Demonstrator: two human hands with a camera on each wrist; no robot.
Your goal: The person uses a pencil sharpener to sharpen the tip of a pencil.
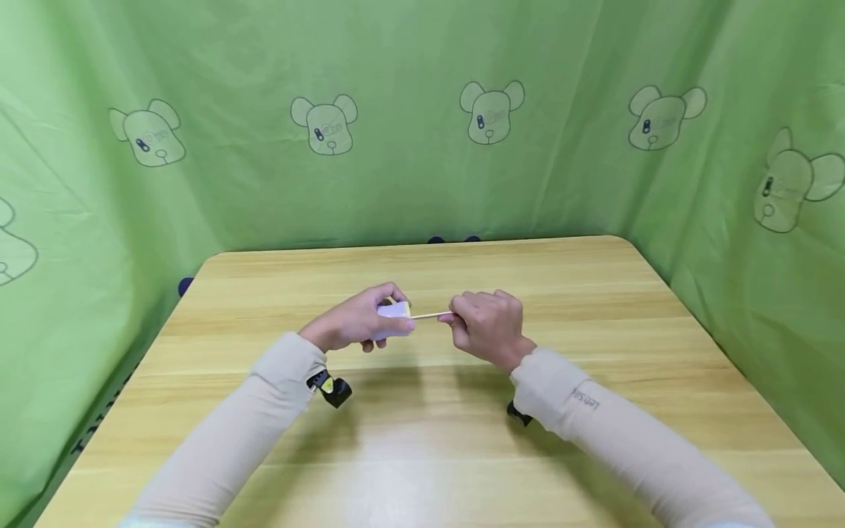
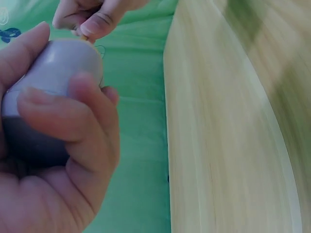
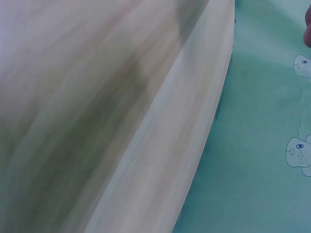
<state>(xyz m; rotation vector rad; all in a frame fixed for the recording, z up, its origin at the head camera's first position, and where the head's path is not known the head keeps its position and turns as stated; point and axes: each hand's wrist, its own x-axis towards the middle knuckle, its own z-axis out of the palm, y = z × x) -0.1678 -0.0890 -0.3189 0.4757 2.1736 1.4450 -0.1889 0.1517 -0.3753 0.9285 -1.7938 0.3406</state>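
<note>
In the head view my left hand [image 1: 350, 320] holds a small pale lavender cup-like container [image 1: 393, 311] above the table, thumb on its near side and fingers around it. From the container's right end a thin pale stick [image 1: 430, 316] runs across to my right hand [image 1: 490, 324], which pinches it between thumb and curled fingers. The left wrist view has the container [image 2: 68, 63] close up, smooth and rounded, darker toward its base, with left fingers [image 2: 95, 121] wrapped around it. Only a fingertip [image 3: 308, 35] enters the right wrist view. The container's inside is hidden.
A light wood-grain table [image 1: 422, 440] lies under both hands. Green curtains [image 1: 409, 183] printed with bear heads enclose its back and sides. Small black wrist cameras [image 1: 338, 393] hang below the sleeves.
</note>
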